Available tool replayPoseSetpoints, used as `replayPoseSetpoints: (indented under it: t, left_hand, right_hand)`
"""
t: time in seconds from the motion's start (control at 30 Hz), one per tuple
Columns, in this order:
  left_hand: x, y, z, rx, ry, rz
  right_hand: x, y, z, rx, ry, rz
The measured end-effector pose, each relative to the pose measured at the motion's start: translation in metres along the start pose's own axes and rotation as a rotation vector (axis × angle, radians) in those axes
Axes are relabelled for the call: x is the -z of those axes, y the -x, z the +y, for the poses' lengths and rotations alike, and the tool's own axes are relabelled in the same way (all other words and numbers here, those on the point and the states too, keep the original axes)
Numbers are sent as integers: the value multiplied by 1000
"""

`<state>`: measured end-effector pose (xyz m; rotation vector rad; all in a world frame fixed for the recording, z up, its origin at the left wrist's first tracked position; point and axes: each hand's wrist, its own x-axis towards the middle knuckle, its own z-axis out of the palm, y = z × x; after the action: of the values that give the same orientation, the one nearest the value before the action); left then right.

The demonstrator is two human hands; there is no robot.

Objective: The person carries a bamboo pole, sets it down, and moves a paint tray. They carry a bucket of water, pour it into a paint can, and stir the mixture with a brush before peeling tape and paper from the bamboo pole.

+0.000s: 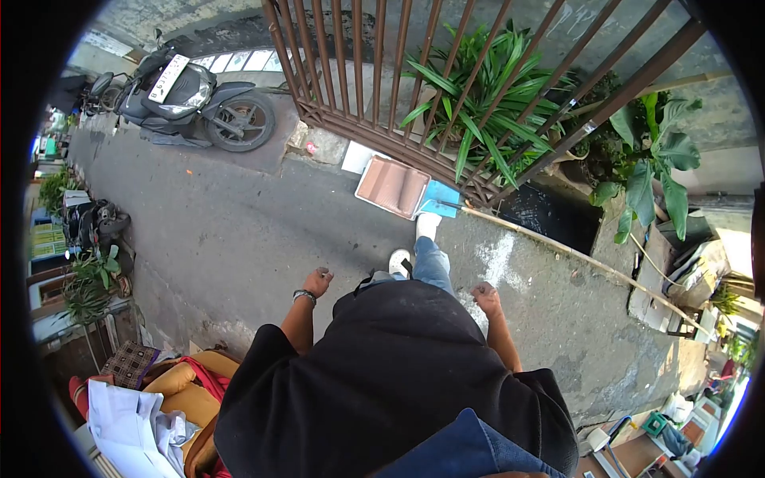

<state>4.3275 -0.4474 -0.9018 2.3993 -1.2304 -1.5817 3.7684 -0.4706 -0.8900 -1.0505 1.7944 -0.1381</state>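
Note:
My left hand (317, 281), with a bracelet at its wrist, hangs at my side over the pavement, its fingers curled in with nothing seen in them. On the other side my right hand (485, 298) is also curled and shows nothing in its grip. Both are apart from any object. Ahead of my feet lies a paint tray (392, 186) coated in brown paint, by the base of the fence. Against its right end is a flat blue piece (440, 199). From there a long pole (558, 248) runs along the ground to the right.
A brown metal fence (374, 72) rises ahead, with leafy plants (486, 95) behind it. Right of it is a dark opening (550, 219) in the ground. A motorcycle (191, 99) is parked ahead left. White splatter (498, 259) marks the pavement. Cushions and cloth (175, 390) are piled behind left.

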Motion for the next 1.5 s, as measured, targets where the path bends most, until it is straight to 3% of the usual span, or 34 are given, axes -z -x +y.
replayPoseSetpoints:
  t: [0.13, 0.27, 0.37, 0.5, 0.57, 0.67, 0.87, 1.1, 1.17, 1.27, 1.37, 1.5]
  left_hand:
    - [7, -5, 9, -3, -25, 32]
    - [26, -5, 69, -27, -113, 52]
    - [36, -4, 102, -98, -105, 62]
    - [49, -9, 118, -191, -79, 61]
    - [58, -7, 118, -141, -109, 47]
    - [71, -14, 94, -110, -190, 19]
    - [131, -40, 26, -48, -176, -56]
    - [285, -111, -85, 40, -142, -16]
    - [330, -134, -135, -34, -92, 103]
    - [387, -139, -161, 79, 199, 192]
    - [411, -172, -209, 156, 64, 165]
    - [414, -193, -201, 45, -99, 84]
  right_hand:
    - [-7, 10, 31, -82, -65, -15]
    - [4, 18, 72, -127, -106, -50]
    - [14, 8, 100, -290, -140, -93]
    - [35, -19, 75, -255, -51, -21]
    - [30, -47, 58, -193, -99, 5]
    - [10, -84, 29, -10, -131, 67]
    - [-49, -99, -76, 31, 18, 94]
    - [-194, -76, -145, -79, -22, 101]
    - [-237, -52, -177, -101, -40, 6]
    - [-283, -34, -227, -20, -12, -77]
    - [-298, -14, -291, -21, 8, -42]
    - [-311, -1, -328, -51, -36, 39]
